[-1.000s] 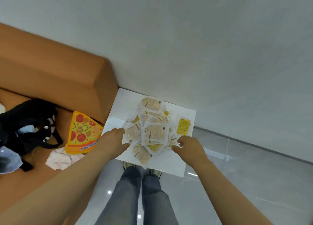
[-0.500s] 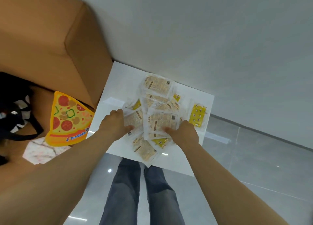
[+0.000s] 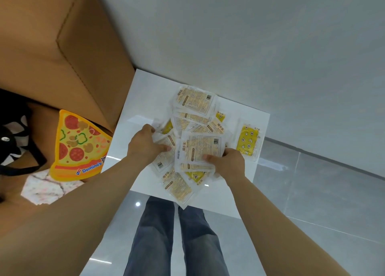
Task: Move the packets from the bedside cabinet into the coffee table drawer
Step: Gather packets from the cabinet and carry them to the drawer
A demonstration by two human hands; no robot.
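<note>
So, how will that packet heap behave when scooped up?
Probably slippery: the packets are glossy film, loosely overlapped, so some may slide out. Likely light and floppy, being thin. The overhanging packet at the cabinet edge could drop if nudged.

Bright, even light; glare spots on the floor (image 3: 138,204); edges wide-angle warped.

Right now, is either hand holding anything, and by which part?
Both. Right hand pinches the top packet by its near right corner; left hand grips a left-side packet by its left edge.

Black bag (image 3: 9,107) cut off at left; packets (image 3: 193,117) low in pile buried.
</note>
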